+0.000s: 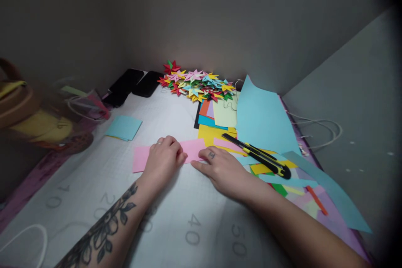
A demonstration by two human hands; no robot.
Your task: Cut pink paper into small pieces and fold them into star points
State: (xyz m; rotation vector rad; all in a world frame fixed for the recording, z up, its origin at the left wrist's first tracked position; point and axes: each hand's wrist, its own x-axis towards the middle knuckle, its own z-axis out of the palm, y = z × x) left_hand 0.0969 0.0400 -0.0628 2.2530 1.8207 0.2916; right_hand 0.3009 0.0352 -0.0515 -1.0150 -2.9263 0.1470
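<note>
With the left hand (163,160) curled down on the pink paper strip (191,149) and the right hand (223,171) flat, fingers together, press the fold evenly, keeping edges aligned.

Bare cutting mat (176,213) lies open near; utility knife (256,155) and paper sheets (264,121) crowd right, perhaps phones (135,83) behind.

The pink strip (191,149) under both hands is thin matt paper, smooth and flat. The cutting mat (176,213) beneath looks like smooth, faintly sheened plastic with printed grid and numbers. To the right, the utility knife (257,155) has a glossy yellow-and-black plastic body. The far folded stars (196,83) and loose sheets (264,117) are matt coloured paper.
</note>
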